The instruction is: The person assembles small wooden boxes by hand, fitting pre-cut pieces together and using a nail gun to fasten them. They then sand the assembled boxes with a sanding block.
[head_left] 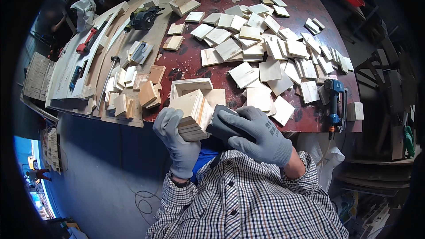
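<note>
I hold a stack of thin square wood pieces (193,114) in front of my chest, just at the near edge of the surface (199,68). My left hand (176,138) is wrapped around the left side and the bottom of the stack, with the fingers closed on it. My right hand (252,132) presses against the right side, palm and fingers flat on the wood, so the stack is squeezed between both hands. Both hands wear grey gloves.

Just beyond my hands an open wooden box frame (191,86) lies on the surface. Farther out and to the right of my hands, many loose wood squares (265,48) lie scattered and overlapping. To the right of my right hand a blue power tool (335,102) lies at the edge. Beyond my left hand there are small wood blocks (133,90) and long boards (88,57) with some hand tools on them.

I think the main risk is that the stack slides apart. The pieces look only pressed together, not fixed, though I cannot see this clearly from above. If my right hand loosens, the upper pieces could fan out and drop past the edge to the floor, because the stack hangs partly over the edge. The gloves also give less feeling, so a slipping piece may go unnoticed.
</note>
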`<action>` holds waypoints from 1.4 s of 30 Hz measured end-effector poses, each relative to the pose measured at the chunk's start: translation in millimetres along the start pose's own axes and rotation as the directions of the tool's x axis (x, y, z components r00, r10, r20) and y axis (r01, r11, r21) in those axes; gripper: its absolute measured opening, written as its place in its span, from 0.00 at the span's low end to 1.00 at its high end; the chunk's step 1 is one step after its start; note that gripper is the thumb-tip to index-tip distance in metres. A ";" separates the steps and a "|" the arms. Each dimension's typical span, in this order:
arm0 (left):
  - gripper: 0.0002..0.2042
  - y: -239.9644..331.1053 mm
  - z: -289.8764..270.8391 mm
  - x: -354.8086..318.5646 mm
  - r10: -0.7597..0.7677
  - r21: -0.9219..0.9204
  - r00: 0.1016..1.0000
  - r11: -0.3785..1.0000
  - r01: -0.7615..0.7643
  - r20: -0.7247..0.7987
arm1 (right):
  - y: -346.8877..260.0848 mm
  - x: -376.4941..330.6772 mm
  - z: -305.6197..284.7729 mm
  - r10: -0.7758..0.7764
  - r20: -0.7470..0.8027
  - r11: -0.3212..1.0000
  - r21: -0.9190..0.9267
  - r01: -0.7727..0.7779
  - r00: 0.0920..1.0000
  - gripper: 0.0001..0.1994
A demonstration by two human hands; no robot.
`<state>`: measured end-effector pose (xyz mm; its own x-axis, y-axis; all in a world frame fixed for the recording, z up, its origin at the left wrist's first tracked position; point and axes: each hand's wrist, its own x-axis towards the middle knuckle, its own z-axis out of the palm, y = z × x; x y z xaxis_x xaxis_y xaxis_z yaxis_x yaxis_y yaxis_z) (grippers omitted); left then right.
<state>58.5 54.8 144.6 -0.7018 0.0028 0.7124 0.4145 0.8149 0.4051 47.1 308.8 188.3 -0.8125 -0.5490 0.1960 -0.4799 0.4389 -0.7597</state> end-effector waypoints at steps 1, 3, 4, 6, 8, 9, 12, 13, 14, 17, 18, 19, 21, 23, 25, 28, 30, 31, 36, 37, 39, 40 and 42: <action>0.38 -4.6 -1.2 4.8 0.060 0.062 0.998 0.996 -0.059 -0.008 | 2.2 -3.7 -1.1 0.083 -0.076 0.989 0.125 -0.073 0.994 0.34; 0.33 -9.6 -6.0 11.4 0.161 0.093 0.987 0.983 -0.159 -0.023 | 2.3 3.1 -2.8 0.165 -0.224 0.953 0.286 -0.097 0.961 0.34; 0.32 -11.7 -4.0 12.0 0.232 0.123 0.973 0.966 -0.228 -0.019 | -0.7 15.5 -6.9 0.148 -0.312 0.953 0.299 -0.051 0.938 0.34; 0.28 -11.6 -1.5 10.4 0.359 0.178 0.933 0.919 -0.353 0.000 | -15.2 39.8 -11.4 0.015 -0.391 0.961 0.259 0.094 0.920 0.35; 0.22 -3.0 -0.2 11.8 0.390 0.229 0.920 0.894 -0.385 0.023 | -23.7 57.3 -17.0 -0.240 -0.307 0.962 0.051 0.268 0.921 0.35; 0.22 -2.8 0.9 10.3 0.406 0.219 0.914 0.891 -0.397 0.006 | -29.2 53.3 -16.5 -0.288 -0.287 0.958 -0.084 0.276 0.913 0.34; 0.22 -13.0 -4.2 -4.5 0.373 0.176 0.928 0.913 -0.368 0.006 | -22.6 44.7 -10.3 -0.315 -0.292 0.944 -0.193 0.267 0.903 0.33; 0.22 -5.4 -10.4 3.9 0.427 0.221 0.903 0.877 -0.426 0.042 | -2.2 40.7 -3.5 -0.262 -0.341 0.957 -0.212 0.198 0.903 0.33; 0.22 0.0 -12.2 12.0 0.482 0.256 0.874 0.838 -0.482 0.070 | 19.1 39.4 0.7 -0.212 -0.390 0.963 -0.242 0.123 0.896 0.33; 0.21 -9.4 -14.9 6.5 0.449 0.281 0.893 0.853 -0.440 0.036 | 20.0 45.4 -10.5 -0.136 -0.455 0.963 -0.271 0.009 0.880 0.31; 0.20 -13.2 -16.8 3.1 0.460 0.285 0.887 0.845 -0.452 0.041 | 9.2 43.2 -13.5 -0.162 -0.467 0.974 -0.217 0.065 0.869 0.31; 0.20 -12.9 -19.4 2.1 0.461 0.300 0.885 0.837 -0.457 0.063 | -7.5 42.6 -13.9 -0.219 -0.455 0.965 -0.234 0.121 0.863 0.31; 0.20 -17.8 -18.1 -2.5 0.445 0.262 0.895 0.862 -0.434 0.017 | -28.6 42.8 -3.2 -0.246 -0.359 0.954 -0.253 0.160 0.900 0.31; 0.18 -6.7 -21.6 8.8 0.470 0.310 0.882 0.835 -0.455 0.026 | -15.6 46.7 3.6 -0.242 -0.353 0.963 -0.202 0.179 0.904 0.31; 0.19 -3.3 -20.8 13.8 0.446 0.310 0.895 0.847 -0.432 0.025 | 19.3 51.6 1.9 -0.125 -0.396 0.970 -0.240 0.029 0.910 0.31; 0.23 -0.2 -22.2 14.0 0.426 0.293 0.905 0.864 -0.410 0.011 | 21.9 49.6 6.5 0.082 -0.464 0.983 0.183 0.005 0.882 0.32; 0.24 2.5 -16.8 11.5 0.411 0.279 0.912 0.878 -0.390 -0.018 | -2.4 46.4 6.0 -0.153 -0.401 0.984 0.025 0.178 0.903 0.36; 0.24 4.0 -15.5 11.0 0.407 0.269 0.913 0.883 -0.383 -0.033 | -13.4 47.3 13.0 -0.203 -0.399 0.970 0.044 0.240 0.894 0.34; 0.33 11.1 -17.8 18.3 0.234 0.182 0.971 0.958 -0.221 -0.049 | 24.5 19.6 51.3 -0.154 -0.405 0.984 0.017 0.176 0.901 0.35; 0.35 9.3 -17.1 18.1 0.195 0.190 0.980 0.964 -0.184 -0.045 | 28.9 17.5 49.0 -0.095 -0.408 0.988 0.071 0.135 0.908 0.35; 0.36 3.4 -16.9 17.0 0.228 0.194 0.972 0.958 -0.212 -0.060 | 31.5 21.5 46.4 0.013 -0.484 0.964 0.239 0.118 0.875 0.35; 0.36 3.1 -16.5 15.6 0.237 0.196 0.969 0.956 -0.221 -0.065 | 17.1 29.8 32.0 -0.005 -0.529 0.967 0.214 0.139 0.848 0.35; 0.32 5.4 -13.3 9.5 0.272 0.195 0.961 0.946 -0.259 -0.042 | -0.9 50.2 7.5 -0.198 -0.553 0.964 0.039 0.262 0.809 0.34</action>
<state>61.8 51.5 161.2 -0.5379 0.2001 0.8189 0.4611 0.8830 0.0871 9.2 275.5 194.1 -0.7458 -0.1379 0.6517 -0.6628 0.2516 -0.7053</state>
